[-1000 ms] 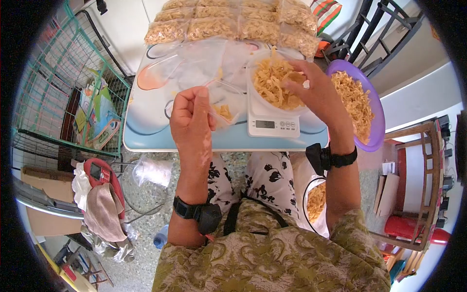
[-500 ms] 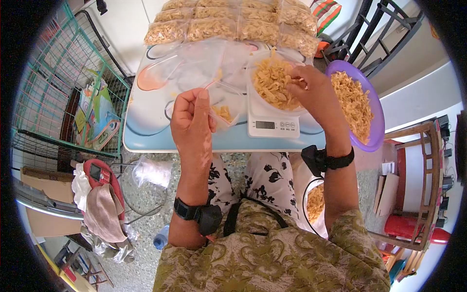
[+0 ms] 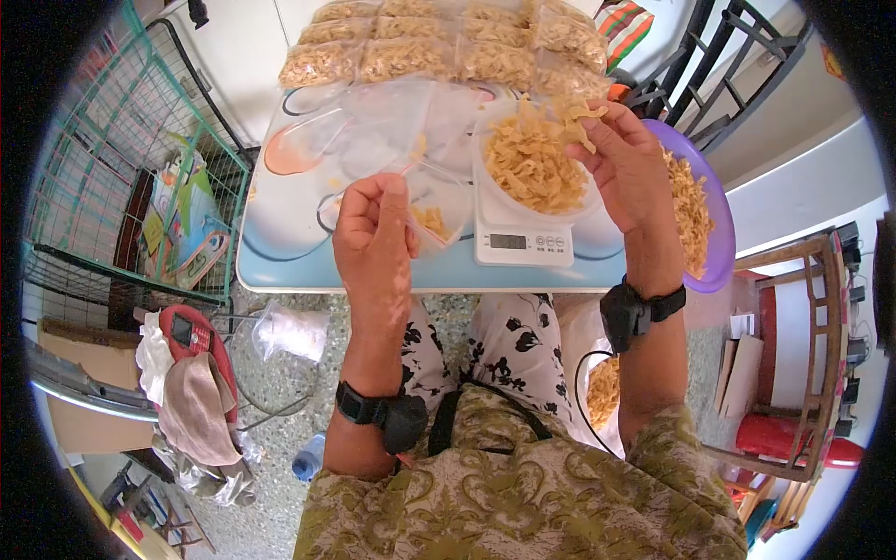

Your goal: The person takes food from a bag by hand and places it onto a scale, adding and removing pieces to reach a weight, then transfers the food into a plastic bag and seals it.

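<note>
My left hand (image 3: 373, 229) pinches the edge of a clear plastic bag (image 3: 446, 191), which has a few yellowish dried strips inside near its bottom. Between the fingertips of my right hand (image 3: 633, 177) is a small bunch of dried strips (image 3: 581, 123), raised over the right edge of a white bowl (image 3: 523, 207). More of these curled strips fill the bowl, which rests on a white kitchen scale (image 3: 551, 254). The scale's display digits are too small to read. To the right, behind my right hand, a purple basin (image 3: 723, 224) holds more strips.
Filled clear bags (image 3: 406, 58) lie in rows along the back of the table (image 3: 280, 271). At left stands a green wire cage (image 3: 131, 177); a red stool (image 3: 227, 359) carries a phone and cloth. A wooden frame (image 3: 812, 373) stands at right.
My right hand has risen out of the bowl and moved right, lifting a bunch of strips. My left hand stays almost in place with the bag.
</note>
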The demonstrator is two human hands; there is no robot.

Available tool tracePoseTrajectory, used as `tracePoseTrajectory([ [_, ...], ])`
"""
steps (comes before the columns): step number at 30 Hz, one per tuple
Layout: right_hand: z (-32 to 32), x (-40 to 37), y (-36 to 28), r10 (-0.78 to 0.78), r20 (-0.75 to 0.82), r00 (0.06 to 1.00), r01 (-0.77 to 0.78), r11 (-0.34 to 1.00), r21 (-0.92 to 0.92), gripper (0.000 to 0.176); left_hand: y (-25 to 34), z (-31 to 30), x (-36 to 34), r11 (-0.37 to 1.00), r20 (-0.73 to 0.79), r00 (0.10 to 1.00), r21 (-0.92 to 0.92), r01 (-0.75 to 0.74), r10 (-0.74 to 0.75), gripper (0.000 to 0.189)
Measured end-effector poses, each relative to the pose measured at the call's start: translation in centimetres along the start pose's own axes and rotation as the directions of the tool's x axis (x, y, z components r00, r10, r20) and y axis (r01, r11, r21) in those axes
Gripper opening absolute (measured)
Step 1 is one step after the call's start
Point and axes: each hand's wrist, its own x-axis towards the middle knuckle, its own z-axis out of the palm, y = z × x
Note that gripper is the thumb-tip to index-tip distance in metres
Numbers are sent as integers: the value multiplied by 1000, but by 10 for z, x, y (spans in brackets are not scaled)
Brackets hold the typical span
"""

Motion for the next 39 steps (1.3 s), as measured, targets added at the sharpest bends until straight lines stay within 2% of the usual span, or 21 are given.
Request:
tracePoseTrajectory([
  [1,-1,0,1,30,17,999,-32,991,132,20,0,0,-1,1000,-1,1000,1,-1,1,18],
  [2,-1,0,2,30,17,999,-32,991,132,20,-1,0,-1,1000,8,1000,-12,12,-12,18],
  [4,3,-2,0,66,21,998,-69,966,250,17,-1,1,-2,999,18,1000,-27,25,-25,18],
  [8,8,-8,-7,69,92,993,-94,947,306,16,-3,1,-2,998,36,998,-50,47,-46,18],
  [10,13,-11,-13,40,175,984,-103,923,370,15,-4,0,-2,997,45,998,-55,51,-49,18],
  [17,35,-25,-30,110,208,972,-178,923,340,20,-6,0,-2,993,56,996,-89,77,-72,19],
  [20,55,-35,-30,115,259,959,-182,950,255,20,-4,1,-4,990,72,994,-110,92,-85,19],
  [22,66,-38,-19,27,290,957,-54,995,85,18,-1,4,-6,988,86,993,-122,97,-87,19],
  [23,71,-38,-13,28,292,956,-55,995,84,18,1,5,-6,984,99,990,-137,116,-103,19],
  [24,74,-38,-5,3,300,954,12,999,-47,18,2,5,-7,979,112,986,-151,136,-119,19],
  [25,78,-38,2,-21,312,950,79,981,-177,18,1,5,-7,979,111,987,-152,135,-119,19],
  [26,80,-39,10,-20,313,950,79,981,-176,18,0,4,-8,976,121,985,-166,139,-120,19],
  [28,85,-42,24,-135,327,935,260,888,-379,17,-1,3,-7,973,129,984,-180,143,-121,20],
  [29,86,-43,30,-134,329,935,260,889,-378,17,-2,1,-7,970,135,983,-193,147,-122,20],
  [31,88,-46,37,-216,415,884,399,811,-428,16,-2,0,-6,967,139,983,-207,151,-124,20],
  [35,86,-47,32,-183,484,856,437,758,-485,16,-1,-1,-5,963,138,983,-223,148,-119,17],
  [37,83,-44,28,-106,534,839,453,679,-577,15,0,0,-6,966,135,984,-215,145,-118,16],
  [38,82,-43,27,-105,534,839,453,679,-578,15,3,1,-8,988,139,986,-112,106,-90,16],
  [39,82,-41,25,-27,577,816,480,588,-651,16,4,1,-9,998,146,987,-8,63,-62,16],
])
